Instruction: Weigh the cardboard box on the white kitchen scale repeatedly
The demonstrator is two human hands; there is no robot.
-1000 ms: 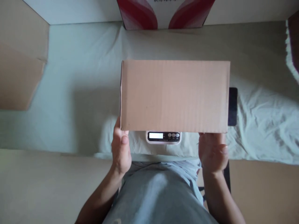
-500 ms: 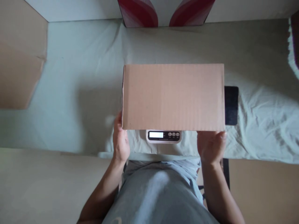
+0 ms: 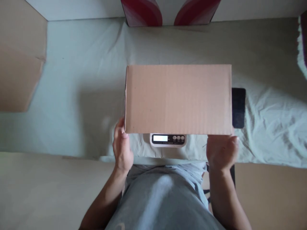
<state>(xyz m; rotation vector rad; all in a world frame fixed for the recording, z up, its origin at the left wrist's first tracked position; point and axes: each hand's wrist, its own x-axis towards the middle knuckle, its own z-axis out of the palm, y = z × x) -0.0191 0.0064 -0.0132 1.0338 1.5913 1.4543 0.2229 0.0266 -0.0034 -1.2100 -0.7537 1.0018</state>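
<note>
A: so where's the cardboard box sitting?

B: on top of a small digital scale, only the display strip pokes out at the near edge. all of it's on a table with a pale wrinkled cloth.

A: and the hands?

B: left hand is at the near-left corner, right hand under the near-right edge, both touching the box. can't tell if either grip is actually clamped. dark phone peeks out just beside the box's right side.
</note>
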